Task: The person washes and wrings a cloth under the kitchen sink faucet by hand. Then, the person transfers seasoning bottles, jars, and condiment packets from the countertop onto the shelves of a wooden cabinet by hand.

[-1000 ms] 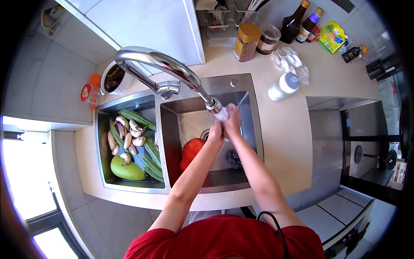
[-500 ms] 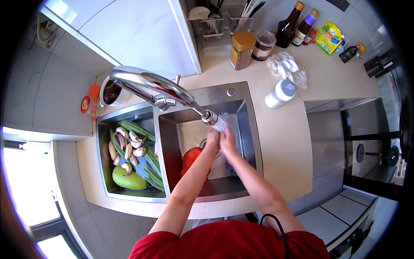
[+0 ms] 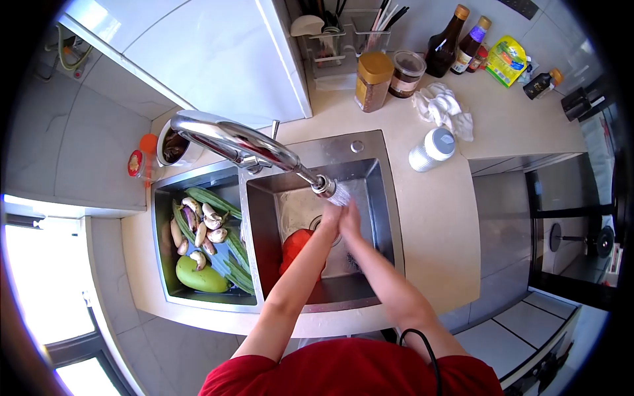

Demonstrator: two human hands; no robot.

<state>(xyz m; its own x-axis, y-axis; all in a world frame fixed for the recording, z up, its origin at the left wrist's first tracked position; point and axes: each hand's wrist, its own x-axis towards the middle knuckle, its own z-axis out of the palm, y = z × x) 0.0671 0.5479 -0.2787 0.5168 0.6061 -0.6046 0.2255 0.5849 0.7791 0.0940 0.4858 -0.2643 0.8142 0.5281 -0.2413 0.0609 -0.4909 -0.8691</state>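
Observation:
Beneath the running faucet point(image 3: 323, 186), my left hand point(image 3: 331, 215) and my right hand point(image 3: 350, 216) are pressed side by side in the stream. Water and the hands themselves hide the fingers, so whether they hold anything cannot be made out. Both hands are over the right sink basin point(image 3: 264, 198), near its drain. Below my left forearm, partly covered by it, lies a bright red object point(image 3: 294, 247) whose kind is unclear. A dark mesh-like scrubber point(image 3: 352, 261) shows next to my right forearm.
The left basin point(image 3: 173, 290) holds a green oblong vegetable point(image 3: 201, 277), long ridged gourds point(image 3: 214, 200) and several pale bulbs. On the counter stand a white bottle point(image 3: 432, 148), a crumpled white cloth point(image 3: 444, 111), jars point(image 3: 373, 82) and sauce bottles point(image 3: 446, 43).
The view has shifted slightly, so everything appears a little lower and to the right. My hands stay together under the water, with little other visible movement.

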